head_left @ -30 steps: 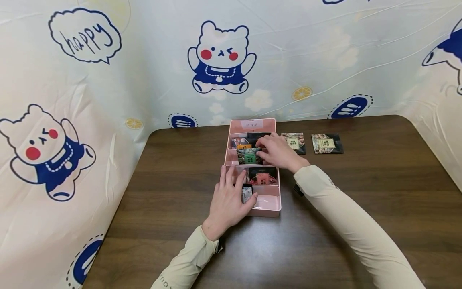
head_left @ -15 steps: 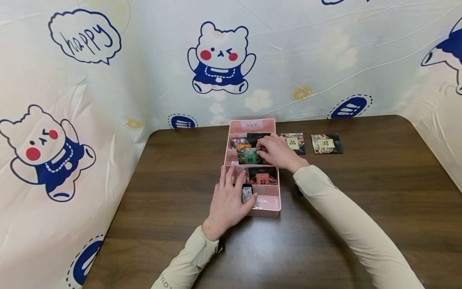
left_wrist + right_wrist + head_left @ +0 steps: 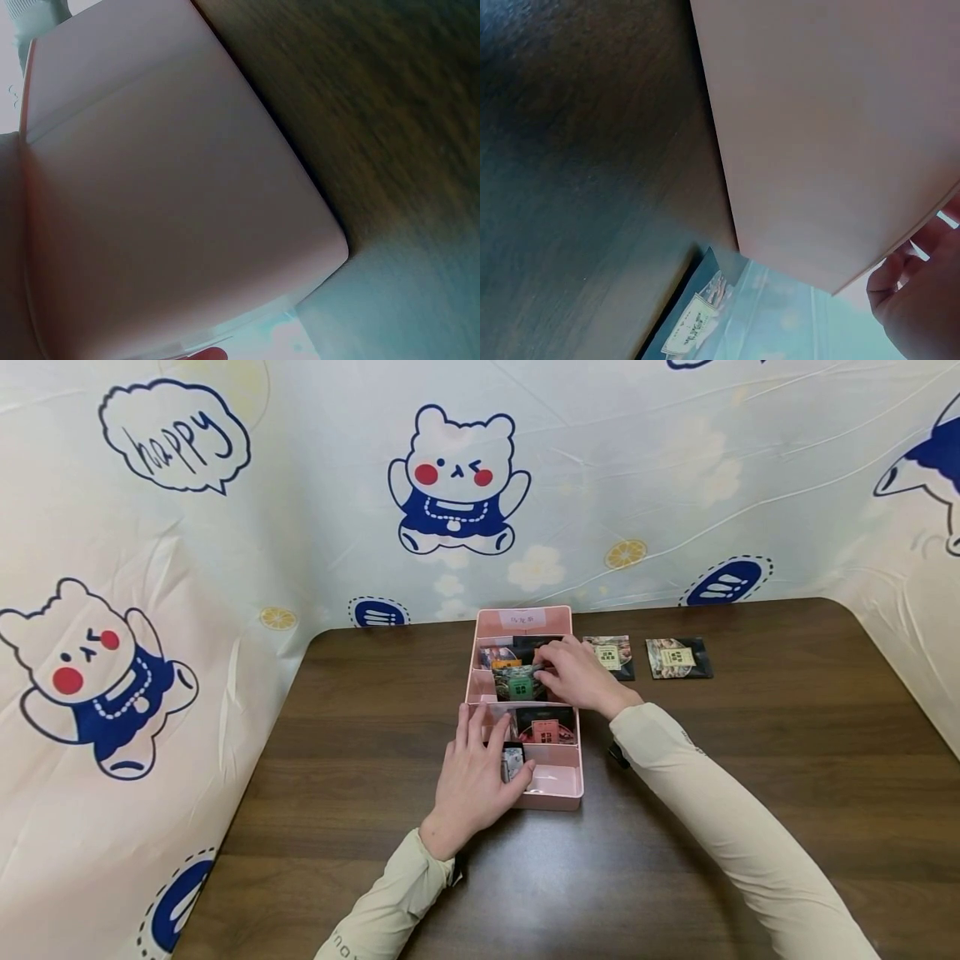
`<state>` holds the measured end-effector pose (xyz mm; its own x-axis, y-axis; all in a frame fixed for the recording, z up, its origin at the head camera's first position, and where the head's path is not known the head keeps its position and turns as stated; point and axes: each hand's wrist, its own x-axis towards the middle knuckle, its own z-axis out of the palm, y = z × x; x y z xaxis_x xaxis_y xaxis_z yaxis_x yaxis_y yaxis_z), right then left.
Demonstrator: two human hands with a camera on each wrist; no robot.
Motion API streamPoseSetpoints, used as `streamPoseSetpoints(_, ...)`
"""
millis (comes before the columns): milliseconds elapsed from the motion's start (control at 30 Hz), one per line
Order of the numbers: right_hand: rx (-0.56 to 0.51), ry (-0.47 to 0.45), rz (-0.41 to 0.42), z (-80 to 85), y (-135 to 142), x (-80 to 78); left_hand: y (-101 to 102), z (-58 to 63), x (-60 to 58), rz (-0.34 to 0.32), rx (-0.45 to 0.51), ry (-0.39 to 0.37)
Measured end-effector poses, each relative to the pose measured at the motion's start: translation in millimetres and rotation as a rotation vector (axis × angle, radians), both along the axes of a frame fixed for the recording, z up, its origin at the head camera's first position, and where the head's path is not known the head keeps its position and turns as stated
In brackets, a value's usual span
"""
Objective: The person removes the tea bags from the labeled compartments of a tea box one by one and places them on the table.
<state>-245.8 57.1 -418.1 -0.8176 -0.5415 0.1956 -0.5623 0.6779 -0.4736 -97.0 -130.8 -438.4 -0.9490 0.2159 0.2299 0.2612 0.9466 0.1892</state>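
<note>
Pinching a dark, green-labelled sachet (image 3: pixel 517 687), my right hand (image 3: pixel 583 675) hides its three-o'clock edge; my spread left hand (image 3: pixel 474 779) hides seven o'clock on the pink plastic box (image 3: pixel 558 782). Only wrist views show its flanks (image 3: pixel 150 187).

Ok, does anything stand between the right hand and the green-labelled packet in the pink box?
Nothing visible does: the right hand has its fingers at the upper right corner of the green-labelled packet. The orange-labelled packet sits behind it, not in between.

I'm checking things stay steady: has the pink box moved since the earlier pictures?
No visible shift: in the head view, the pink box keeps its place against the table and the rightmost packet.
</note>
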Motion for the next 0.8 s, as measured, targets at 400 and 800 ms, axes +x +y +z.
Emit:
streamPoseSetpoints(400,-0.058,-0.007,-0.021,0.8,3.8,0.9,0.6,1.1,0.6,0.002,0.001,-0.026)
streamPoseSetpoints(800,-0.112,-0.068,-0.031,1.1,5.9,2.2,0.2,0.4,-0.1,0.0,0.007,-0.022)
